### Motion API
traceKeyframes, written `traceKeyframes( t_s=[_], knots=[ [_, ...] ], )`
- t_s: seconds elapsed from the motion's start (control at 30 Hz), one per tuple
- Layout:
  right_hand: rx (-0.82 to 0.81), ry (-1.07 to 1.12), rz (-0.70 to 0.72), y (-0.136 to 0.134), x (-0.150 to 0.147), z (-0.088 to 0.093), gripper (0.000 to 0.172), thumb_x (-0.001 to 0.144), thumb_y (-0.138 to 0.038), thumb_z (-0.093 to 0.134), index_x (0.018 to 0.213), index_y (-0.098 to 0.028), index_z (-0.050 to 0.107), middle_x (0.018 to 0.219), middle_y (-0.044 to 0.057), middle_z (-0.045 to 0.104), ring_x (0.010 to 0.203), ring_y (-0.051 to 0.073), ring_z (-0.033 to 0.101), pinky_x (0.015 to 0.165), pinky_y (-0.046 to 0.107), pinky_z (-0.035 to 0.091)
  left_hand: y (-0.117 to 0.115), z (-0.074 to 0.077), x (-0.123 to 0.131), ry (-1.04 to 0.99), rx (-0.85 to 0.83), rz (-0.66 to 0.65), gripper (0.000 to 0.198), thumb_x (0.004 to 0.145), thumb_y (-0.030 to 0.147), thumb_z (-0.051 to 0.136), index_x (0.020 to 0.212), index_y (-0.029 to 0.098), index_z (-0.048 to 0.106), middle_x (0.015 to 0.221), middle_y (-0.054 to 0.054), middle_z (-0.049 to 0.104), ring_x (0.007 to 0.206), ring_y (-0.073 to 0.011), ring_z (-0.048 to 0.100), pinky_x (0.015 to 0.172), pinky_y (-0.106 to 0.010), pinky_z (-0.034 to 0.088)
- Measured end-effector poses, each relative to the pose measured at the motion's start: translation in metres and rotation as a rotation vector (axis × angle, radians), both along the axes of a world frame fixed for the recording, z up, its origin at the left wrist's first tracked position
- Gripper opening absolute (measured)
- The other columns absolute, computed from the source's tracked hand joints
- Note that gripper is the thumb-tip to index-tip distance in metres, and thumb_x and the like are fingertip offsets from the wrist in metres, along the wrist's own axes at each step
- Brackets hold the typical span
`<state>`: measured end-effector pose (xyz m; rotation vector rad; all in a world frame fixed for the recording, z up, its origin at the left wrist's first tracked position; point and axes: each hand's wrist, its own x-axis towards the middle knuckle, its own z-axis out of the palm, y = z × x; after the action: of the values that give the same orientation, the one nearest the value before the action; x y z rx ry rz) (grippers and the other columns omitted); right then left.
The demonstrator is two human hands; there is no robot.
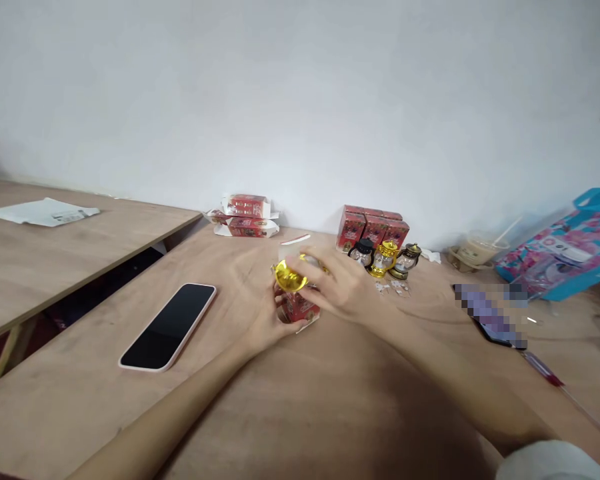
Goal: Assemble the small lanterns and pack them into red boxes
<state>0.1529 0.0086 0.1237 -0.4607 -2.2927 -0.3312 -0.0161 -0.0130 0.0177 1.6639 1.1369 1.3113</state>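
Observation:
My left hand (270,317) is wrapped round a small red printed box (299,308) at the middle of the wooden table, its white top flap raised. Just above the box's open top, my right hand (337,283) grips a shiny gold mini lantern (290,276), which is tilted with its round gold end toward me. Whether the lantern's far end is inside the box I cannot tell, since my fingers cover it. To the right stand a black lantern (363,252), another gold lantern (383,259) and a bronze lantern (405,260).
Several closed red boxes (351,229) stand behind the lanterns; flattened red boxes (247,227) lie at the back left. A phone (169,327) lies left, another phone (487,317) right, near a screwdriver (545,370), a cup (477,248) and a blue floral bag (570,250). A gap separates the left table (80,250).

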Motion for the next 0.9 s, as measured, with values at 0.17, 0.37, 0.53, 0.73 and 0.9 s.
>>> traceKeyframes(
  t_s=[0.17,0.37,0.53,0.73,0.9],
  knots=[
    [-0.323,0.329,-0.054,-0.002,-0.004,0.006,0.069,0.078,-0.04,0.068,0.134,-0.029,0.031,0.126,0.007,0.055,0.109,0.025,0.059,0.093,0.044,0.051,0.001,0.0,0.0,-0.04,0.009,-0.003,0.094,0.059,0.026,0.079,0.134,0.031,0.022,0.135,-0.01,0.046,0.116,-0.032,0.055,0.096,-0.052,0.048],
    [-0.697,0.399,0.059,0.005,-0.012,0.001,0.072,0.075,-0.046,0.069,0.131,-0.028,0.028,0.119,0.008,0.059,0.102,0.024,0.063,0.084,0.044,0.056,-0.003,0.008,0.0,0.023,-0.017,0.043,0.077,0.061,0.027,0.077,0.128,0.023,0.037,0.127,-0.012,0.054,0.116,-0.0323,0.054,0.104,-0.058,0.038],
    [-0.819,0.419,0.262,0.012,-0.013,0.0,0.057,0.084,-0.043,0.059,0.127,-0.027,0.025,0.123,0.009,0.055,0.104,0.02,0.061,0.082,0.036,0.056,-0.003,0.009,0.001,0.024,-0.068,0.048,0.086,0.061,0.026,0.078,0.132,0.023,0.03,0.127,-0.013,0.054,0.114,-0.0308,0.056,0.103,-0.059,0.038],
    [-0.716,0.535,0.071,0.017,-0.003,0.002,0.066,0.076,-0.038,0.07,0.127,-0.027,0.03,0.119,0.008,0.057,0.105,0.022,0.06,0.086,0.039,0.052,-0.001,0.002,0.002,-0.062,0.007,0.016,0.106,0.061,0.027,0.079,0.138,0.038,0.008,0.147,-0.011,0.03,0.119,-0.0287,0.053,0.097,-0.053,0.046],
    [-0.641,0.301,-0.145,0.012,-0.001,-0.005,0.059,0.068,-0.037,0.075,0.115,-0.024,0.042,0.11,0.007,0.061,0.101,0.024,0.06,0.084,0.042,0.05,0.003,-0.003,0.0,-0.056,0.065,-0.015,0.109,0.061,0.026,0.079,0.139,0.04,0.005,0.149,-0.011,0.026,0.119,-0.0294,0.052,0.094,-0.052,0.049]
  ],
)
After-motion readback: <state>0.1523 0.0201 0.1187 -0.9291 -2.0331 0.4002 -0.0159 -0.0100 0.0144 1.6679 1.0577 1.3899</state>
